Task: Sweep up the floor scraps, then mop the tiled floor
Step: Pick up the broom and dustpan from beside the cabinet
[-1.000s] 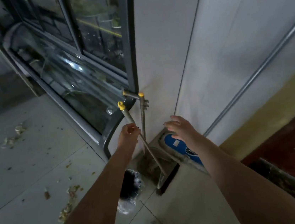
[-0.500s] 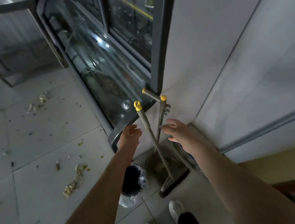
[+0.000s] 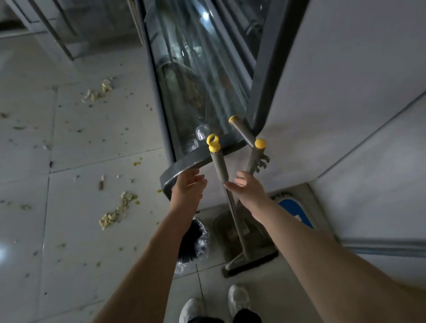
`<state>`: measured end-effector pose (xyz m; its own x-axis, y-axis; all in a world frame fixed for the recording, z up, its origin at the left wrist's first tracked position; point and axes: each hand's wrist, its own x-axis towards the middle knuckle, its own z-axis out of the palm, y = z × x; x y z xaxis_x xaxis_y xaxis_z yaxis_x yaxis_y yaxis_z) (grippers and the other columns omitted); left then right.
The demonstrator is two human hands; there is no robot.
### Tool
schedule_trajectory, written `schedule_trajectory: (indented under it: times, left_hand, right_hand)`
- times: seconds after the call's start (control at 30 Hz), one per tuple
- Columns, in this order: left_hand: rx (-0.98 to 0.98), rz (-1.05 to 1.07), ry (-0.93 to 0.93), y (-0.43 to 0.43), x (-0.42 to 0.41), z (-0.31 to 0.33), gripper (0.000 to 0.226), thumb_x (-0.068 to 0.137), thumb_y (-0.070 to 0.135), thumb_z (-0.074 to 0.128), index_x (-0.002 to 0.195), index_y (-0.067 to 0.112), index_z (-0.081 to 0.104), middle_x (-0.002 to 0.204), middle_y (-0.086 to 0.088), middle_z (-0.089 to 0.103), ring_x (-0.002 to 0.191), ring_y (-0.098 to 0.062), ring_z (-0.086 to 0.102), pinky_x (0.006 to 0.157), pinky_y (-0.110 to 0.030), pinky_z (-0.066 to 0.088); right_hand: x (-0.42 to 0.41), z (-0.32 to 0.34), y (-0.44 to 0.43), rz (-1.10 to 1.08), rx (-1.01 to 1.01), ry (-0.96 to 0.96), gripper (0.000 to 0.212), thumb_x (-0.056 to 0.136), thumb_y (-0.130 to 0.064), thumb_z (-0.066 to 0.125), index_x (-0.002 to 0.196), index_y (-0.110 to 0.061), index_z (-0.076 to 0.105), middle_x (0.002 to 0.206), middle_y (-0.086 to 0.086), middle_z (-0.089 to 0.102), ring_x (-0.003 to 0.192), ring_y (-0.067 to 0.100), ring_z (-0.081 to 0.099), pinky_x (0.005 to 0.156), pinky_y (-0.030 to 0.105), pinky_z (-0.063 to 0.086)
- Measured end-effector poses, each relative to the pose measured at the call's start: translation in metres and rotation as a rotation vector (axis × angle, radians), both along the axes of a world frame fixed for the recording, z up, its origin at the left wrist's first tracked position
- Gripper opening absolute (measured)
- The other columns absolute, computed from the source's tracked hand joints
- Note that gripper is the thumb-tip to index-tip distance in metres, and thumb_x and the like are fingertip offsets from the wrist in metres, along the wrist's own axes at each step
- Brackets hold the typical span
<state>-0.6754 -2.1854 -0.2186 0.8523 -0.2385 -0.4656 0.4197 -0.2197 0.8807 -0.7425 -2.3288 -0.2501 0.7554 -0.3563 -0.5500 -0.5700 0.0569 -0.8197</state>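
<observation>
Your left grip (image 3: pixel 187 188) hangs just left of the broom (image 3: pixel 218 166), fingers loosely curled around nothing, released. Your right grip (image 3: pixel 247 189) reaches in from the right with fingers stretched toward the grey handle; the fingertips (image 3: pixel 227 183) sit at the shaft, touching or just beside it, not wrapped round it.

The broom stands near the centre of the frame, leaning upward with its yellow ring cap on top and its dark brush head (image 3: pixel 251 262) on the tiled floor (image 3: pixel 84 150). Just to its right stands the dustpan (image 3: pixel 258 241), its yellow-capped handle crossing close to the broom's. Both rest at the corner where the glass display case (image 3: pixel 197 82) meets the white wall panel (image 3: pixel 358 89).

The scraps lie to the left: one pale heap (image 3: pixel 117 212) at mid-left, another (image 3: pixel 98 90) in the upper left, with small bits scattered between. A black-lined bin (image 3: pixel 192 241) sits below your left wrist. Your white shoes (image 3: pixel 238 297) show at the bottom centre.
</observation>
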Motion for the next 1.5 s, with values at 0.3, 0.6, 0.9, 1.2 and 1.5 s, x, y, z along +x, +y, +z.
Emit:
schedule_trajectory:
  times: [0.3, 0.6, 0.9, 1.2, 1.5]
  left_hand:
    - [0.0, -0.009, 0.028, -0.005, 0.012, -0.023, 0.031, 0.089, 0.006, 0.058, 0.118, 0.012, 0.053, 0.094, 0.006, 0.059, 0.084, -0.007, 0.056, 0.073, -0.022, 0.048]
    - [0.028, -0.025, 0.022, -0.006, 0.027, -0.045, 0.027, 0.087, 0.003, 0.06, 0.111, 0.014, 0.055, 0.089, 0.008, 0.06, 0.086, -0.01, 0.057, 0.08, -0.027, 0.049]
    - [0.076, -0.072, 0.019, 0.001, 0.03, -0.058, 0.027, 0.085, 0.002, 0.061, 0.108, 0.016, 0.055, 0.089, 0.008, 0.06, 0.082, -0.009, 0.058, 0.08, -0.03, 0.05]
    - [0.075, -0.128, -0.009, -0.009, 0.021, -0.041, 0.023, 0.086, 0.002, 0.06, 0.103, 0.016, 0.057, 0.093, 0.003, 0.063, 0.094, -0.016, 0.06, 0.087, -0.034, 0.05]
    - [0.075, -0.317, -0.12, -0.052, 0.013, -0.013, 0.025, 0.084, 0.011, 0.065, 0.108, 0.015, 0.06, 0.089, 0.011, 0.061, 0.077, -0.001, 0.057, 0.066, -0.011, 0.046]
  right_hand:
    - [0.033, -0.044, -0.007, 0.03, -0.029, 0.071, 0.084, 0.083, -0.041, 0.067, 0.149, -0.014, 0.023, 0.15, 0.009, 0.035, 0.132, 0.024, 0.041, 0.099, 0.034, 0.04]
    - [0.058, -0.076, -0.005, 0.042, -0.087, 0.062, 0.053, 0.081, -0.046, 0.065, 0.125, -0.021, 0.051, 0.103, -0.008, 0.06, 0.09, 0.008, 0.057, 0.066, 0.02, 0.043]
    - [0.047, -0.095, -0.002, 0.044, -0.054, 0.011, 0.042, 0.079, -0.035, 0.073, 0.11, -0.019, 0.05, 0.1, -0.004, 0.064, 0.094, 0.013, 0.062, 0.081, 0.023, 0.046]
    - [-0.003, -0.069, 0.01, 0.042, -0.289, -0.017, 0.034, 0.091, -0.034, 0.06, 0.109, -0.005, 0.051, 0.083, 0.004, 0.057, 0.073, 0.012, 0.056, 0.058, 0.01, 0.042]
    - [-0.065, -0.034, -0.02, -0.195, -0.314, -0.13, 0.03, 0.09, -0.029, 0.061, 0.107, -0.005, 0.056, 0.082, -0.003, 0.06, 0.077, 0.004, 0.058, 0.062, 0.006, 0.046]
